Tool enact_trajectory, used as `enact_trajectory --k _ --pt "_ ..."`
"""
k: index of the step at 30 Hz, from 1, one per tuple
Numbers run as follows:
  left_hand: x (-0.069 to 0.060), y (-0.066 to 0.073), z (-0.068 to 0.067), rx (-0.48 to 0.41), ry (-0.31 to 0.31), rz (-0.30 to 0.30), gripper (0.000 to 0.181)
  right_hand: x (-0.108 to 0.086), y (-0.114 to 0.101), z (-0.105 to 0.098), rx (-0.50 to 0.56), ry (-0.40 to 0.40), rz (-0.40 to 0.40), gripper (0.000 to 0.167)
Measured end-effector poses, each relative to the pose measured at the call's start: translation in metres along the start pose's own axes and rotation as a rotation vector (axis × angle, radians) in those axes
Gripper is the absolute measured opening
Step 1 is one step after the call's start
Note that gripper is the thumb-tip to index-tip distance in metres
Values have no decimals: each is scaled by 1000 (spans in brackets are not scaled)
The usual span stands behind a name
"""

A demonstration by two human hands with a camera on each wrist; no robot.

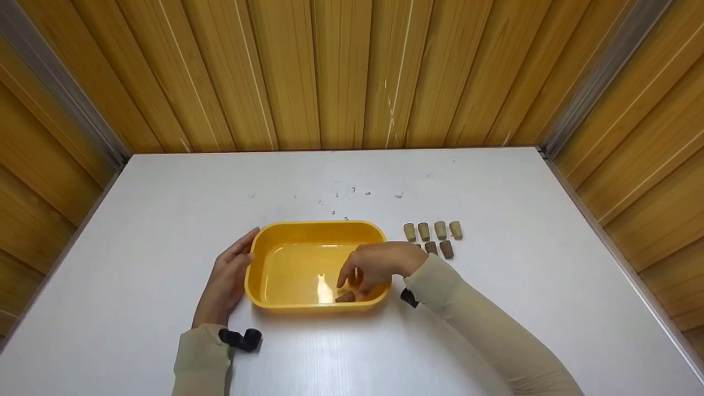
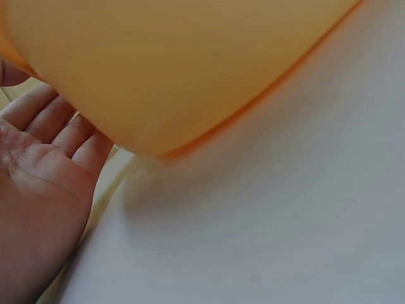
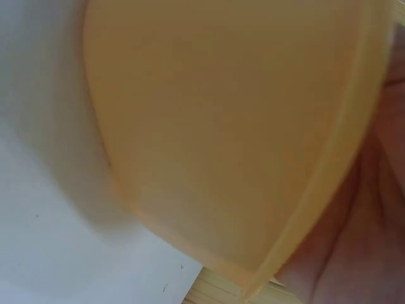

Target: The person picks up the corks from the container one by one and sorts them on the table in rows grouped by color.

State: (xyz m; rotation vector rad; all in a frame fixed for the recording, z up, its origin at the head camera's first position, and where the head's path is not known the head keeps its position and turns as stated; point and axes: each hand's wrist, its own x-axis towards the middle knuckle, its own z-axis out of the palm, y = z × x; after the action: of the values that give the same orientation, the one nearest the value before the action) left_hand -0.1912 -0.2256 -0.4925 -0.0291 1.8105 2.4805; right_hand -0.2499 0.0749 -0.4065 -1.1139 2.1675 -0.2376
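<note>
A yellow plastic tub stands on the white table. My left hand rests along its left outer side, fingers fairly straight; the left wrist view shows the palm beside the tub wall. My right hand reaches over the right rim into the tub, fingers pointing down and spread a little. Just below the fingertips lies a small brown tapered piece, like a stopper. No piece shows between the fingers. In the right wrist view the tub wall hides most of the right hand.
Right of the tub stand two rows of small tapered pieces: several tan ones behind, brown ones in front, partly covered by my right wrist. Dark specks mark the white table. Wood-look panels rise behind and at both sides.
</note>
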Motion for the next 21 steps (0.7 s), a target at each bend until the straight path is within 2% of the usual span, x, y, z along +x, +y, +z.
enact_trajectory --k 5,12,17,21 --pt "0 1 1 -9 -2 0 59 3 2 -2 -3 5 12 35" --pt "-1 0 0 -11 1 8 57 8 -3 0 -72 9 18 29" --pt "-1 -1 -1 -39 -13 7 55 11 -5 2 -85 26 2 17" --pt "-1 -1 -1 -18 -19 16 55 12 -3 4 -89 33 -19 7"
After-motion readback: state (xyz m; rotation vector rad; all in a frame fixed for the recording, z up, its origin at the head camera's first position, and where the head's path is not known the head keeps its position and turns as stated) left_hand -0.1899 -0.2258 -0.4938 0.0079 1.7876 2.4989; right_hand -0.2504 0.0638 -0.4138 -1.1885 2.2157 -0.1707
